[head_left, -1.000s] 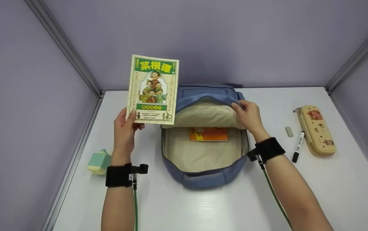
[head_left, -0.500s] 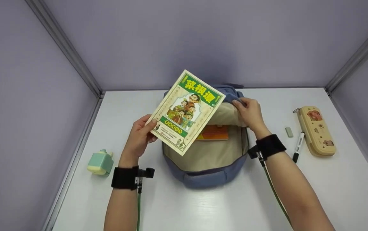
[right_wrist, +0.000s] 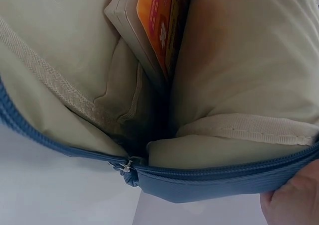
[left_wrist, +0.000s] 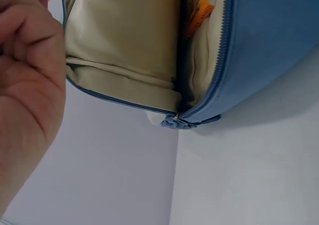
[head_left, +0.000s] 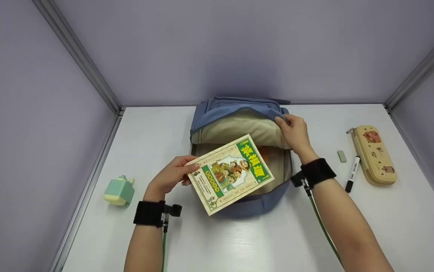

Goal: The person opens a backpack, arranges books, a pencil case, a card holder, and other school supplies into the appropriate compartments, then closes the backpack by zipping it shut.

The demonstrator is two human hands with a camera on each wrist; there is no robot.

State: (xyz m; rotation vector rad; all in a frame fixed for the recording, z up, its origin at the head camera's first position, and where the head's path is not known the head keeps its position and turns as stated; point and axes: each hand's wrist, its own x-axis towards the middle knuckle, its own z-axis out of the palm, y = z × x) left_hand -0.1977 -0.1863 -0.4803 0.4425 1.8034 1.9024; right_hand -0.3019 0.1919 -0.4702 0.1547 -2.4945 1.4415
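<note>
The book [head_left: 230, 174] has a cream cover with green bands, yellow title characters and a cartoon group of figures in the middle. It slants cover up over the open mouth of the blue bag [head_left: 256, 207], title end to the right; whether it touches the bag's rim cannot be told. The left hand [head_left: 169, 175] grips it near a bottom corner, thumb on the cover, other fingers underneath. The right hand [head_left: 295, 134] pinches the bag's raised flap [head_left: 239, 125] at its right edge. An orange book [right_wrist: 162, 26] already sits inside the bag, mostly hidden by the held one in the head view. On the desk [head_left: 236, 249], an eraser [head_left: 341, 156], a marker [head_left: 352, 173] and a pencil case [head_left: 375, 155] lie to the right, a teal-and-yellow block [head_left: 119, 191] to the left.
</note>
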